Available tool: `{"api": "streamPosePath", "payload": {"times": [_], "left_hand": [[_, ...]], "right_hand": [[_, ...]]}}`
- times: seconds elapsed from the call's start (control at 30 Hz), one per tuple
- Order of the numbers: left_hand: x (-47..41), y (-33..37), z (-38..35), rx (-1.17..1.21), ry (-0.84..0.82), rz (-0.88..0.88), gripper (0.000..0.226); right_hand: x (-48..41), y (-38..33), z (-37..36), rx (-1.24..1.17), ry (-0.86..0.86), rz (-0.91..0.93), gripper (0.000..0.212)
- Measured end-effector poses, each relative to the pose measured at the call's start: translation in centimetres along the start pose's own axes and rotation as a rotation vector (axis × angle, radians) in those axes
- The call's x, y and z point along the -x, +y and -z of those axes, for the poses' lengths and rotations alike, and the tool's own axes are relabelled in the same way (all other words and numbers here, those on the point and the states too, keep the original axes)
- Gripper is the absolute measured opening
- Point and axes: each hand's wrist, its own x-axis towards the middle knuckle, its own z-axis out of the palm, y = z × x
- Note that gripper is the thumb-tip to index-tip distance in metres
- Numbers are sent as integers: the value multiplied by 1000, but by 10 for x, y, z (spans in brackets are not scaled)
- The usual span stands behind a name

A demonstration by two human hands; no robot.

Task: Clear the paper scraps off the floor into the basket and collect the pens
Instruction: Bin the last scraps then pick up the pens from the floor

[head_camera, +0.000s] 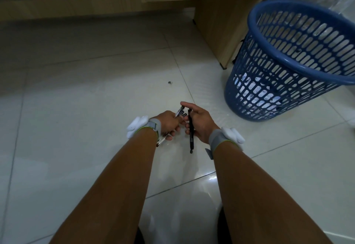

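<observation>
Pens (184, 114) are held over a tiled floor (96, 99).
Clear pens (179, 111) are clasped in the left hand's (169, 122) fingers, a black pen (191, 140) in the right hand's (202, 123); open floor is bounded ahead by the desk (217, 32), at right by a blue basket (288, 59) holding paper scraps (257, 90).

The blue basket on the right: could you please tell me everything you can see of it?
The blue basket looks like moulded plastic: round, tapering downward, with a thick smooth rim and walls pierced by rows of oval slots. It stands upright on the pale floor tiles, close beside the wooden desk panel; whether they touch is unclear. White crumpled paper scraps show through the slots near its bottom. The left hand and right hand, both holding pens, are clear of it.
</observation>
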Motion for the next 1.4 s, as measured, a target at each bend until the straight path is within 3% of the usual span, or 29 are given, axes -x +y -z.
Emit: {"api": "streamPosePath", "payload": {"times": [0.37, 0.5, 0.73, 0.87, 1.07, 1.3, 1.4], "left_hand": [[-2, 2, 4, -3, 21, 12, 12], [-1, 9, 0, 19, 24, 6, 19], [-1, 13, -6, -3, 24, 5, 35], [-6, 8, -8, -53, 8, -29, 24], [-23, 9, -11, -23, 83, -46, 31], [-49, 5, -19, 32, 120, -2, 38], [-51, 9, -23, 64, 128, 37, 35]], "right_hand": [[0, 9, -1, 20, 49, -70, 43], [-4, 7, -1, -68, 62, -196, 19], [-7, 6, -1, -92, 51, -227, 30], [-12, 6, -2, -103, 57, -210, 34], [-30, 11, -4, -119, 91, -220, 38], [-59, 28, -15, -117, 210, -215, 53], [-63, 30, -15, -126, 259, -243, 49]]}}
